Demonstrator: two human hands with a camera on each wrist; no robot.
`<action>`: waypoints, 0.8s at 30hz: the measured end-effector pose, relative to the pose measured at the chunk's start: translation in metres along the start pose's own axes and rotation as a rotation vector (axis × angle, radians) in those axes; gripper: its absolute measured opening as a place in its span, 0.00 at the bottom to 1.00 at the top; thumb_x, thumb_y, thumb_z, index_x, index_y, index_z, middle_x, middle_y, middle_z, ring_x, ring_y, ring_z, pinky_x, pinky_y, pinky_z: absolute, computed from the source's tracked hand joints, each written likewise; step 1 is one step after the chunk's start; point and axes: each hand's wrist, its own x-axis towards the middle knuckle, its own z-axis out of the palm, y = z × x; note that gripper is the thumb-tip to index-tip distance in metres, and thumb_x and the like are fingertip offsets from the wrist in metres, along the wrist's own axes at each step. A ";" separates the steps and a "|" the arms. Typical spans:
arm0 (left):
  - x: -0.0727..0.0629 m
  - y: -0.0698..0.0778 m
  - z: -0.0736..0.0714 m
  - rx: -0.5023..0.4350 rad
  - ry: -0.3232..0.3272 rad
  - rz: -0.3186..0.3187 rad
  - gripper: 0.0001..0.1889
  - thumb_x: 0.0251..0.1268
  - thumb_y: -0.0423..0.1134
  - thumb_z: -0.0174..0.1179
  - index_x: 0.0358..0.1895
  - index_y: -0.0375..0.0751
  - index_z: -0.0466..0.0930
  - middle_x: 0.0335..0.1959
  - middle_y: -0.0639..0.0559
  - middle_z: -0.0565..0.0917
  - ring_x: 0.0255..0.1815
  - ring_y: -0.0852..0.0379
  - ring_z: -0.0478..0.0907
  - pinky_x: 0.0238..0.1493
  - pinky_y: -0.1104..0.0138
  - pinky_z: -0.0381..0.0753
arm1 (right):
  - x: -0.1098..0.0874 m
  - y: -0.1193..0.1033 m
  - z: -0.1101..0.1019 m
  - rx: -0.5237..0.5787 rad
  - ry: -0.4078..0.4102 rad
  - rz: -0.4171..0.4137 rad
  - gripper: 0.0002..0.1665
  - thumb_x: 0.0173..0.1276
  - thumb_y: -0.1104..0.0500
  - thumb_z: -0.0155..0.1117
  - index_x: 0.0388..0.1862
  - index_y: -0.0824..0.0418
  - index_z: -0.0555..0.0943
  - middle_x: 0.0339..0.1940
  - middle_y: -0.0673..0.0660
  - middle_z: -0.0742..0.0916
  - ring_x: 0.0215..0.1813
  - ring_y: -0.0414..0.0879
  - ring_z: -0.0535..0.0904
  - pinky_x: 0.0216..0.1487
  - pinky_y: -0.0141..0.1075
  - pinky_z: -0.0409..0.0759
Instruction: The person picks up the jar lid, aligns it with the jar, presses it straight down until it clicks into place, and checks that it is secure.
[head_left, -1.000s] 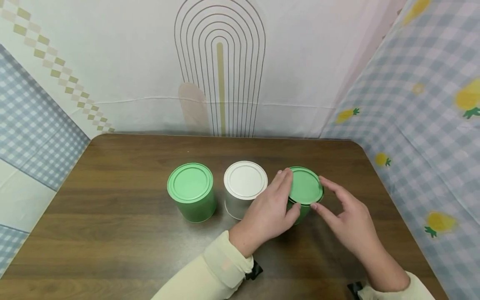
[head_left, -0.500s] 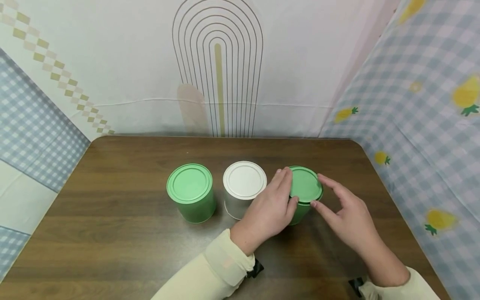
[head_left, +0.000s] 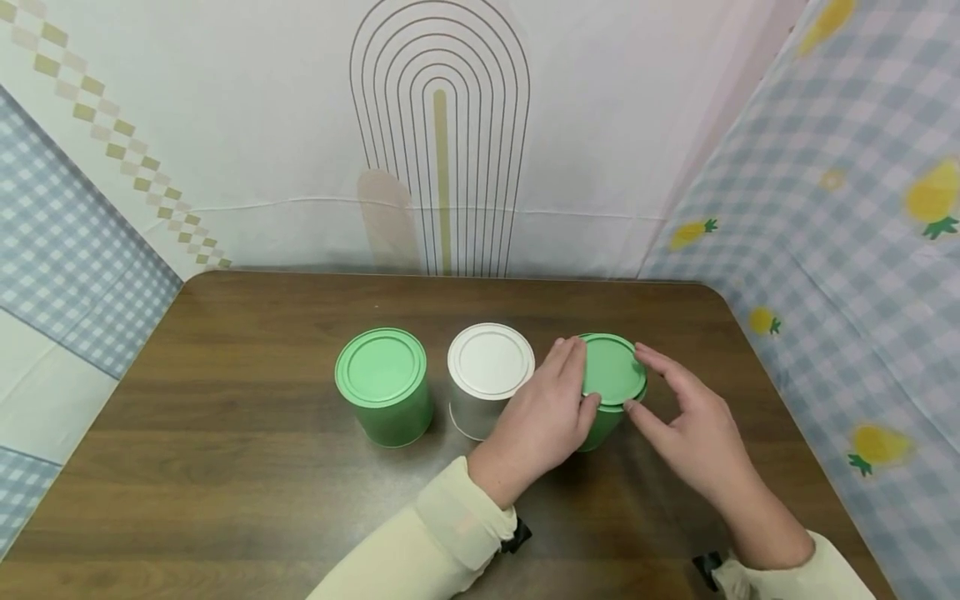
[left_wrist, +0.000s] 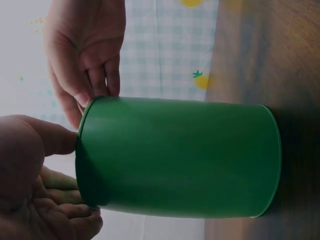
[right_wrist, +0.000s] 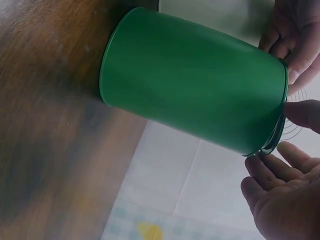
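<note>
A green can (head_left: 600, 429) stands upright at the right of the table, its green lid (head_left: 615, 371) sitting slightly askew on top. My left hand (head_left: 536, 417) holds the lid's left side, thumb at the near rim and fingers along the far left. Opposite it, my right hand (head_left: 693, 433) spans the lid's right edge between thumb and fingertips. In the right wrist view, a narrow gap shows between the lid (right_wrist: 271, 143) and the can (right_wrist: 195, 80) beside the right fingers. The left wrist view shows the can's smooth side (left_wrist: 180, 157) and both hands at its top.
Beside my left hand stands a silver can with a white lid (head_left: 491, 362), partly hidden by that hand. Farther left is another lidded green can (head_left: 382, 375). All stand on a brown wooden table (head_left: 262, 500), with patterned cloth (head_left: 285, 125) hanging behind.
The dark gap along the lid's near rim has narrowed, and the lid has shifted slightly. My left thumb has moved up a little on the rim. The other cans have stayed put.
</note>
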 end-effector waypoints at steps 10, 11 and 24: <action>0.002 0.004 0.002 0.021 0.050 -0.012 0.31 0.71 0.44 0.60 0.70 0.28 0.66 0.69 0.40 0.72 0.71 0.46 0.70 0.68 0.63 0.73 | 0.001 -0.001 0.006 0.025 0.005 0.034 0.30 0.66 0.61 0.72 0.66 0.62 0.76 0.70 0.59 0.78 0.68 0.62 0.73 0.59 0.62 0.74; 0.002 0.004 0.002 0.022 0.055 -0.010 0.31 0.71 0.44 0.60 0.70 0.28 0.66 0.69 0.39 0.73 0.71 0.46 0.70 0.68 0.63 0.73 | 0.001 -0.001 0.007 0.023 0.007 0.038 0.30 0.66 0.61 0.72 0.66 0.63 0.76 0.69 0.60 0.78 0.68 0.63 0.73 0.59 0.63 0.73; 0.000 -0.001 0.005 -0.017 0.045 0.002 0.31 0.74 0.44 0.57 0.72 0.29 0.64 0.73 0.38 0.68 0.74 0.46 0.65 0.70 0.62 0.69 | 0.004 -0.003 0.007 0.005 -0.026 0.101 0.32 0.65 0.59 0.73 0.67 0.63 0.75 0.65 0.63 0.80 0.66 0.63 0.74 0.60 0.64 0.73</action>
